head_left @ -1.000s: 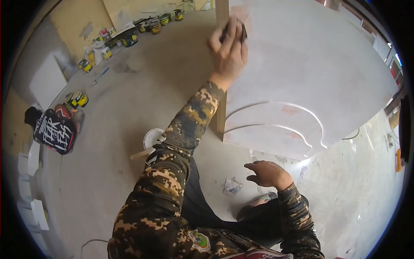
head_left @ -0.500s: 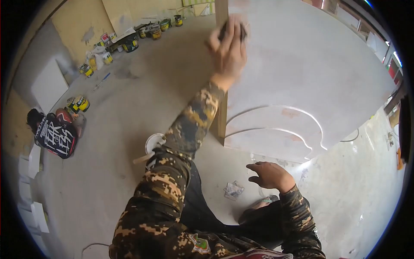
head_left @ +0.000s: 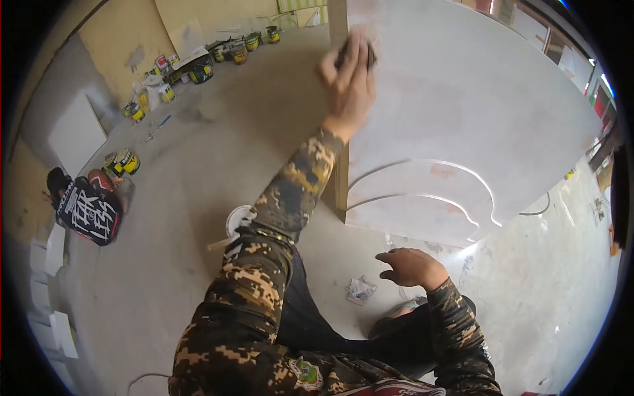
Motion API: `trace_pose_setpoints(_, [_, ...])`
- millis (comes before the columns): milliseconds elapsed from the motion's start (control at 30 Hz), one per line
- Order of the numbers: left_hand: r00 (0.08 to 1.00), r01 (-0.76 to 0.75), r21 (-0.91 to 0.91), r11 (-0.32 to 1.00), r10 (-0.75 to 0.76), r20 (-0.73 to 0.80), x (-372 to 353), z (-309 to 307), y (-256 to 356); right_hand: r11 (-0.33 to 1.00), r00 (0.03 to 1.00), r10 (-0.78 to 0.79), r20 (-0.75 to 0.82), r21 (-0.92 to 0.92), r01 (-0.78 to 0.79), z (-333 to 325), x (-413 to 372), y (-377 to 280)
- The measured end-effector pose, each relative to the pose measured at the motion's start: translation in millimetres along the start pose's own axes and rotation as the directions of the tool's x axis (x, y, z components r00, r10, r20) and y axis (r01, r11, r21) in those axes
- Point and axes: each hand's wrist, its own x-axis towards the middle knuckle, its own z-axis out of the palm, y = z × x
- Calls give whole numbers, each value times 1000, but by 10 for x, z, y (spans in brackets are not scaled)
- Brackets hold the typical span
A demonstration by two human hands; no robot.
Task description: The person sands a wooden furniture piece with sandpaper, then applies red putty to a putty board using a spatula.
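My left hand (head_left: 349,89) is stretched far forward, its fingers closed over a dark pad (head_left: 371,56) pressed against the upper left edge of a large pale panel (head_left: 462,112). Motion blurs the fingertips, so the exact kind of pad cannot be made out. Curved raised mouldings (head_left: 422,162) lie on the panel's near part, and its wooden side edge (head_left: 341,185) faces left. Apart from the panel, my right hand (head_left: 417,268) hangs over my knee, fingers pointing left and holding nothing. Both sleeves have a camouflage pattern.
A white tub (head_left: 239,219) with a stick stands partly behind my left arm. Crumpled paper (head_left: 360,290) lies on the floor near my foot. A person (head_left: 91,208) crouches at the left beside paint cans (head_left: 124,162). More cans (head_left: 238,53) line the back wall.
My left hand and the dark pad have shifted very slightly along the panel's edge. My right hand stays in nearly the same pose; the view has moved a little.
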Motion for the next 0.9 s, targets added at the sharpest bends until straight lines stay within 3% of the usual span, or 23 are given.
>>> trace_pose_setpoints(33, [998,-25,14,1000,24,60,-280,-54,12,1000,1000,-2,-9,6,2,-6,-21,3])
trace_pose_setpoints(133, [990,-33,87,996,21,138,-232,-195,55,998,998,61,20,-30,-61,-68,-14,-46])
trace_pose_setpoints(167, [999,-25,19,1000,24,48,-44,-68,-54,999,999,45,-26,10,-45,-103,-38,-87])
trace_pose_setpoints(200, [998,-23,19,1000,22,56,91,7,-68,998,996,31,-80,51,-27,-122,-45,-116])
trace_pose_setpoints(267, [998,-14,103,995,20,-58,246,88,-49,996,996,14,-91,94,-5,-39,-55,-88])
trace_pose_setpoints(367, [1000,-15,55,998,16,-10,-249,-49,4,998,993,57,106,-34,-54,106,0,74])
trace_pose_setpoints(400, [999,-2,23,1000,1,50,-322,-101,37,998,993,61,98,-33,-58,81,2,65])
trace_pose_setpoints(533, [998,-62,13,998,62,-15,115,47,-150,999,999,41,-18,25,-40,-18,24,-11])
trace_pose_setpoints(600, [995,-91,107,990,95,-33,240,47,-134,997,997,19,-78,74,-13,-9,45,-21])
trace_pose_setpoints(667, [995,-65,12,998,66,-70,141,71,-120,1000,996,25,84,15,-26,32,87,21])
trace_pose_setpoints(767, [999,-51,3,999,51,-2,-287,-24,-121,999,993,47,106,-14,-45,28,124,36])
trace_pose_setpoints(867, [998,-57,-13,998,58,39,104,-36,-134,999,999,26,-23,32,-25,-21,146,3])
trace_pose_setpoints(900, [998,-66,42,997,66,-14,397,-11,-87,999,999,0,-53,41,2,-17,151,2])
